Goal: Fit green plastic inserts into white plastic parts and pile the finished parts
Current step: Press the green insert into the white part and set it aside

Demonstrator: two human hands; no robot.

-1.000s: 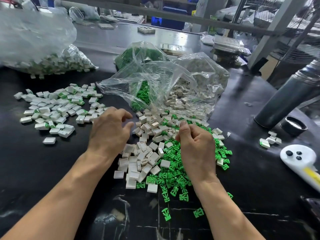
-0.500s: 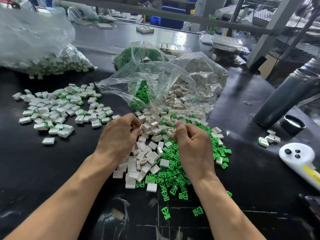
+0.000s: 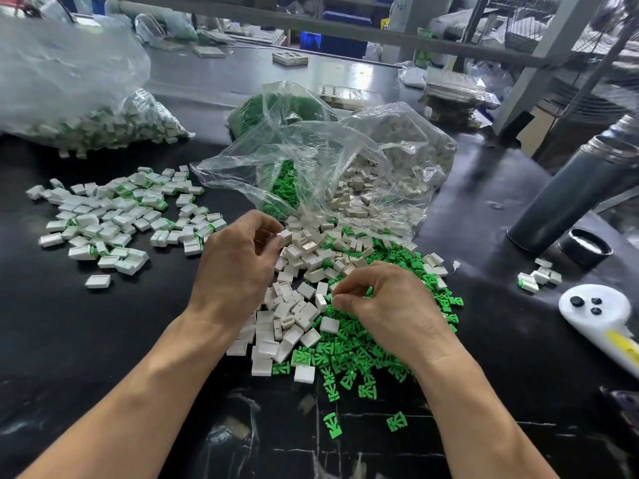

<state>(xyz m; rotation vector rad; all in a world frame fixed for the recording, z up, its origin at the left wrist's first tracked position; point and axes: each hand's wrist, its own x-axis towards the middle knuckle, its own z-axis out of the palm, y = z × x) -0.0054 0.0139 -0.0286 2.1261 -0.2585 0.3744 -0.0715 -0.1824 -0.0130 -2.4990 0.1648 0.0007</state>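
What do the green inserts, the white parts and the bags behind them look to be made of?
Green inserts: likely rigid moulded plastic, uniform bright colour, crisp edges. White parts: likely moulded plastic, smooth, near-matte, square-edged. Bags: thin clear plastic film, crinkled, glossy glints, contents visible through it.

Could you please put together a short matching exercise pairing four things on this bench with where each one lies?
Things:
1. pile of finished parts
2. loose green inserts
3. grey cylinder
4. white handheld device

Places:
A. standing at the right, beside a black cap
B. spread on the black table under and near the right hand
C. at the right edge, with three dark buttons on top
D. on the table to the left of the left hand

Pairs: 1-D, 2-B, 3-A, 4-C
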